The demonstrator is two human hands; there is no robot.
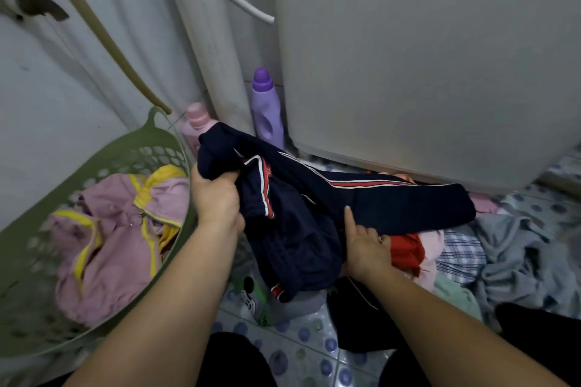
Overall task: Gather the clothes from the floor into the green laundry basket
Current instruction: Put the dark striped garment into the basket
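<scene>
Both hands — left hand (217, 195), right hand (366, 245) — grip navy trousers (361, 198) beside green basket (163, 141).

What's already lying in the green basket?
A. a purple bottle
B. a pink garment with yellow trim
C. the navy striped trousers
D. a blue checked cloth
B: a pink garment with yellow trim lies inside the green basket; the navy striped trousers are held above the floor by the left hand and right hand.

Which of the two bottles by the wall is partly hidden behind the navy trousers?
The pink bottle: the navy trousers cover its lower right side. The purple bottle, to its right, stands taller and shows almost whole.
</scene>
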